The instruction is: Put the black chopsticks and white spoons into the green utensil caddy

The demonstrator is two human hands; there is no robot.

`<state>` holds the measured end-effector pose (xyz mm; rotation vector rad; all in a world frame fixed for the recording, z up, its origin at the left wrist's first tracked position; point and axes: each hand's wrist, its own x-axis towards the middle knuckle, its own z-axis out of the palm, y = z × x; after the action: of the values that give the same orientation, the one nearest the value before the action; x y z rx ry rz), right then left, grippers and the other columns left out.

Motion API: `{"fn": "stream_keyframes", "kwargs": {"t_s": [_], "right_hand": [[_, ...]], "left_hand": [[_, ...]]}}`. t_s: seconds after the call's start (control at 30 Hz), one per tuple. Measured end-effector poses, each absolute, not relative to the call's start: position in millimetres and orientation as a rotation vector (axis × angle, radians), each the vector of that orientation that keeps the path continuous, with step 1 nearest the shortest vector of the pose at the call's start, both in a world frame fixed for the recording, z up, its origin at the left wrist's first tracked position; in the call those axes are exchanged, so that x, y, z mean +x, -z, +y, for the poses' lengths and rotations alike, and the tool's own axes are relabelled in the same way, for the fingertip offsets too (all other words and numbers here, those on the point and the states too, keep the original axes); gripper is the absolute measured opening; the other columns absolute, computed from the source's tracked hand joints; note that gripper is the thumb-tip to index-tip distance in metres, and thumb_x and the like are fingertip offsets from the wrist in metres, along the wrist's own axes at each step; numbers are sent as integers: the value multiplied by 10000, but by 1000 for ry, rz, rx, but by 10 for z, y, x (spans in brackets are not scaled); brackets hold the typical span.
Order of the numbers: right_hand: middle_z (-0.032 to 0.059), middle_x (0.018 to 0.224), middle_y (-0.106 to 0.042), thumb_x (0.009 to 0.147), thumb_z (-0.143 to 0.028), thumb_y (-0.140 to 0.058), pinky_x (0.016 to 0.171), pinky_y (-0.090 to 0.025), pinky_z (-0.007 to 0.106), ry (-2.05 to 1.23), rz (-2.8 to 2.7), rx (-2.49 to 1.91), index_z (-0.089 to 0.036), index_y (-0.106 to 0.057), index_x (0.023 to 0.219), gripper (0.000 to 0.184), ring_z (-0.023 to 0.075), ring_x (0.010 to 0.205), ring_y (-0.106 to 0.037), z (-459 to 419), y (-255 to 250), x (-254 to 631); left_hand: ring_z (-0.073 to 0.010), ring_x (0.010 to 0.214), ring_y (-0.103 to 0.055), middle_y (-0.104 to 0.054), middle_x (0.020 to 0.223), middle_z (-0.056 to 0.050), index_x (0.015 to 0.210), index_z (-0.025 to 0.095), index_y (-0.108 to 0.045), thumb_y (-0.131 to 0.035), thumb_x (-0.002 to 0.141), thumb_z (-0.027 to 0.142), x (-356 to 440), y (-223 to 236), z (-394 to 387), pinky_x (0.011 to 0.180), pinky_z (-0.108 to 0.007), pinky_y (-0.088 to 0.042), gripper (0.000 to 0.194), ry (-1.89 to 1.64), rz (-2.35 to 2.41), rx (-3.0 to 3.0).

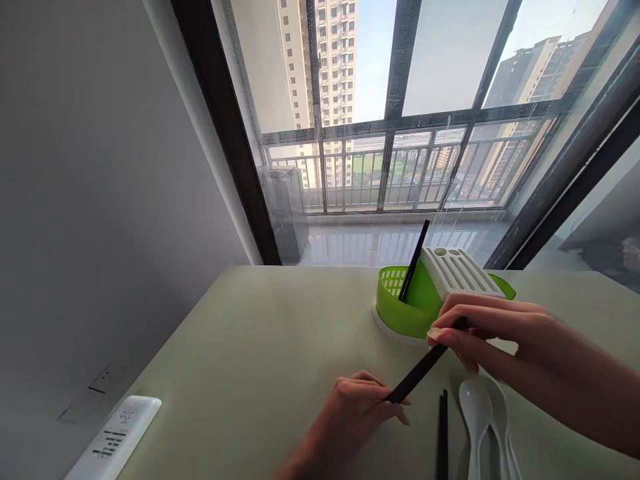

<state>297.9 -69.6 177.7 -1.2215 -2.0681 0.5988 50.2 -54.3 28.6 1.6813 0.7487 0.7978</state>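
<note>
Black chopsticks [423, 371] are held slantwise between my two hands, just in front of the green holder; I cannot tell how many there are. My left hand [357, 410] is closed around their lower end. The fingers of my right hand [480, 330] pinch the upper end. Behind my right hand stands the green utensil holder [405, 320] with a white slotted top [465, 270]. More black chopsticks [415, 260] lean upright in its left basket. On the table below my right hand lie white spoons [477, 403] and, to their left, another black chopstick or pair [443, 433].
The pale table [280, 333] ends against a glass door, with a railed balcony beyond. A white device with a printed display [117, 433] lies at the table's left edge. A grey wall [110, 200] with a socket [105, 378] is on the left.
</note>
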Motion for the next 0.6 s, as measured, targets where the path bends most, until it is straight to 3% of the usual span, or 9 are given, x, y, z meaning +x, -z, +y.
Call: {"fn": "stream_keyframes", "kwargs": {"t_s": [0.2,0.4,0.6], "right_hand": [[10,893,-687,1088,-360,-556,634,-523,213,-497,-2231,-1048,-253,-709,998,207,126,743,-680,-779,-1799,2746],[-12,865,-654,1106,-322,-524,604,-484,193,-522,-2225,-1012,-244,-677,979,214,94,674,-637,-778,-1756,2641],[-24,863,-640,1105,-278,-523,626,-476,175,-531,-2251,-995,-254,-657,980,185,81,676,-633,-774,-1751,2615]], "left_hand": [[-220,985,-771,-863,1000,-14,1075,319,-871,-812,921,368,526,-200,-589,934,-271,-550,172,-824,783,1814],[-192,926,-792,-863,950,59,992,351,-879,-894,815,169,529,-264,-611,932,-245,-533,254,-831,919,1774],[-180,866,-809,-861,899,77,909,325,-883,-896,785,155,524,-300,-656,859,-218,-547,212,-810,1010,1636]]}}
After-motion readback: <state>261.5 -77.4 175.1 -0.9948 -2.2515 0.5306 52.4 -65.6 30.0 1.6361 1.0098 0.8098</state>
